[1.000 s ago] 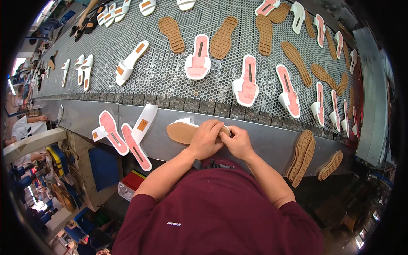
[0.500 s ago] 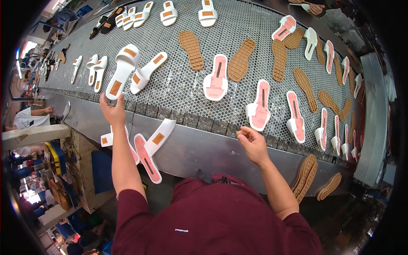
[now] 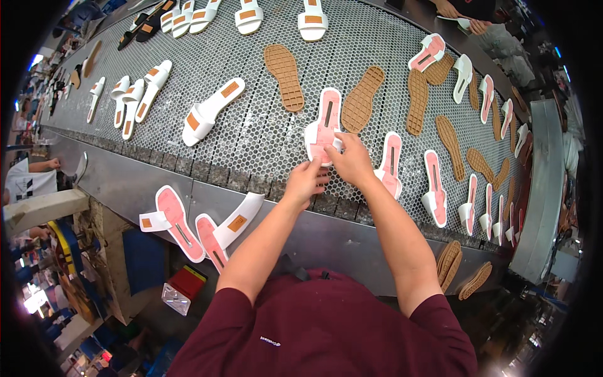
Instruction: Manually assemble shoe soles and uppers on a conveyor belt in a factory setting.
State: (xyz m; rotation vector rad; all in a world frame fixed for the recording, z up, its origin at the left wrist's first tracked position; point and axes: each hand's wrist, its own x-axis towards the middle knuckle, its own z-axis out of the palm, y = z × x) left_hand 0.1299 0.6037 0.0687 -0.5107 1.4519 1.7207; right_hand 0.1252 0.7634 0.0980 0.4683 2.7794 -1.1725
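Observation:
A pink-insoled sandal with a white strap (image 3: 325,123) lies on the perforated metal conveyor belt (image 3: 251,132), near its front edge. My right hand (image 3: 350,160) grips its near end at the strap. My left hand (image 3: 306,181) touches the same end from below, fingers curled against it. Two tan ribbed soles (image 3: 284,75) (image 3: 362,98) flank the sandal on the belt. Two finished sandals, pink inside with white straps (image 3: 173,220) (image 3: 227,229), rest on the steel ledge (image 3: 125,182) to the left of my arms.
Several white sandals (image 3: 210,110), pink sandals (image 3: 434,186) and tan soles (image 3: 450,138) are spread over the belt. A stack of tan soles (image 3: 448,262) leans at the ledge's right. Another person's arm (image 3: 45,165) shows at far left; a red box (image 3: 188,283) sits below.
My left hand has left the white sandal at the far left of the belt and joined my right hand, which moved up onto the pink sandal. The belt's sandals have shifted.

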